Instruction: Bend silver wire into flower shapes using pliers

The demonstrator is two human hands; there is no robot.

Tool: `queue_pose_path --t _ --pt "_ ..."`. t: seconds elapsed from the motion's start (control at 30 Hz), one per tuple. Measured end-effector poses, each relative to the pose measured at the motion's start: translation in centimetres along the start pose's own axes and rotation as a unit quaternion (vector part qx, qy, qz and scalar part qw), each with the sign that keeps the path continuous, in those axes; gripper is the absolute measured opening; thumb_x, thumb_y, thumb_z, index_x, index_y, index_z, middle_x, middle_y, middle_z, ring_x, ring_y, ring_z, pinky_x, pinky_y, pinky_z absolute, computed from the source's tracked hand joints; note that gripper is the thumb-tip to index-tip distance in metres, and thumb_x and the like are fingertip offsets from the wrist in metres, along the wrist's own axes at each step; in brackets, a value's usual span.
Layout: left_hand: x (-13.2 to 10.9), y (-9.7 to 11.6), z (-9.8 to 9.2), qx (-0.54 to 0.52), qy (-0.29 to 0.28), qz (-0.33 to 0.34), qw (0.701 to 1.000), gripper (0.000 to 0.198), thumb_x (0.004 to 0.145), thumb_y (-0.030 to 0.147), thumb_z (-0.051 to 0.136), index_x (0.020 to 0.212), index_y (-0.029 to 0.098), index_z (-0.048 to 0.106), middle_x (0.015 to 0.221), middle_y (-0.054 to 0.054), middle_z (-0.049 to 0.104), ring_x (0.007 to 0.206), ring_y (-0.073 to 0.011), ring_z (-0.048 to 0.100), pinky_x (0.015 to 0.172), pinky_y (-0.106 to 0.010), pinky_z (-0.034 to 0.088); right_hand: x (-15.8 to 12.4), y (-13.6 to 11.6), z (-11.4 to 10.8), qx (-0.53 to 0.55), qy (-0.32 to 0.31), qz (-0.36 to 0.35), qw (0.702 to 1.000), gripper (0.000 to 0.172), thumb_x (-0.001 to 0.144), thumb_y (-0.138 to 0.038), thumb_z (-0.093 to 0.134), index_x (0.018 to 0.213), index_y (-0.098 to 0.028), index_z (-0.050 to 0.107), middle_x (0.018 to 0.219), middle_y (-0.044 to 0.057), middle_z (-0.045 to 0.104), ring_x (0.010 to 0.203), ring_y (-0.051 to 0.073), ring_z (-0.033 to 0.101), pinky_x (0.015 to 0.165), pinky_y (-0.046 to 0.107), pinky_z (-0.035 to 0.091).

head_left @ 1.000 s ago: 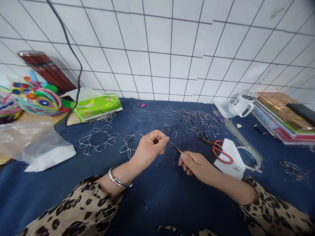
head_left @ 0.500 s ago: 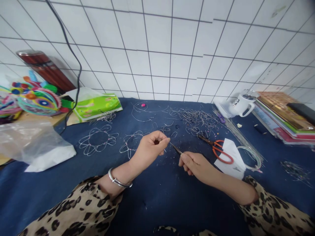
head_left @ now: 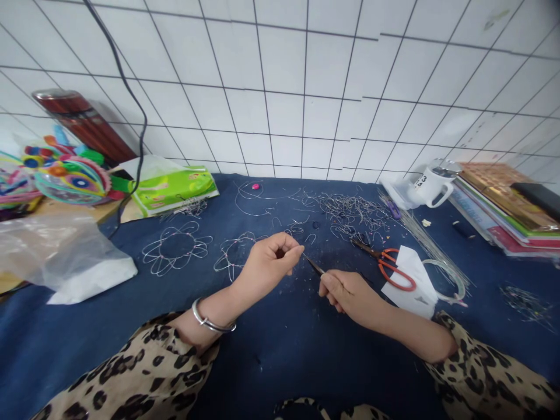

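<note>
My left hand (head_left: 271,256) is closed in a pinch, its thumb and forefinger on a thin wire (head_left: 304,252) of which only a short end shows. My right hand (head_left: 347,291) is wrapped around slim, pointed metal tweezers (head_left: 315,266), whose tips reach the wire just right of my left fingertips. Behind my left hand lies a flower-shaped wire ring (head_left: 230,256) with small pink beads, partly covered by the hand. A second looped wire ring (head_left: 177,248) lies farther left on the blue cloth (head_left: 280,361).
Orange-handled scissors (head_left: 396,274) rest partly on white paper (head_left: 409,291) to the right. A tangle of wire pieces (head_left: 354,213), straight wires (head_left: 431,242) and a white mug (head_left: 433,184) lie beyond. Leftward are a green tissue pack (head_left: 175,189), a plastic bag (head_left: 65,251) and a hanging cable (head_left: 118,64).
The view has shifted very slightly. Both hands keep almost the same pose, with the tweezers still at the wire.
</note>
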State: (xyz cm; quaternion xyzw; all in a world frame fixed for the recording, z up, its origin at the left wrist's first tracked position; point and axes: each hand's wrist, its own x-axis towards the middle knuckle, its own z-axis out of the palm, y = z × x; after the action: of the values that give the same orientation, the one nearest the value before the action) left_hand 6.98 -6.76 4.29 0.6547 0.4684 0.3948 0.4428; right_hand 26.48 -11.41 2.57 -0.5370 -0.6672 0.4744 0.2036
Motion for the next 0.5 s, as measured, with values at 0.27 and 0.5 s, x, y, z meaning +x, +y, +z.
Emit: queue_pose_path --t 0.27,0.5 --pt "0.3 -0.3 -1.0 0.072 0.040 0.109 0.991 0.016 0.085 0.027 0.053 0.074 0.016 0.054 0.057 0.003 0.051 0.054 -0.0086 0.047 0.055 -0.021 0.038 0.0 -0.4 -0.2 -0.049 -0.031 -0.029 0.998 0.045 0.092 -0.050 0.030 0.074 -0.018 0.056 0.057 -0.002 0.051 0.049 0.007 0.048 0.052 0.020 0.036" --pt "0.4 -0.3 -1.3 0.002 0.056 0.059 0.997 0.020 0.083 0.031 0.056 0.070 0.017 0.050 0.052 0.005 0.047 0.046 -0.0068 0.040 0.045 -0.019 0.032 -0.3 -0.1 0.1 -0.003 -0.012 -0.016 1.000 0.048 0.091 -0.055 0.028 0.077 -0.018 0.054 0.063 -0.001 0.051 0.054 0.008 0.050 0.052 0.020 0.037"
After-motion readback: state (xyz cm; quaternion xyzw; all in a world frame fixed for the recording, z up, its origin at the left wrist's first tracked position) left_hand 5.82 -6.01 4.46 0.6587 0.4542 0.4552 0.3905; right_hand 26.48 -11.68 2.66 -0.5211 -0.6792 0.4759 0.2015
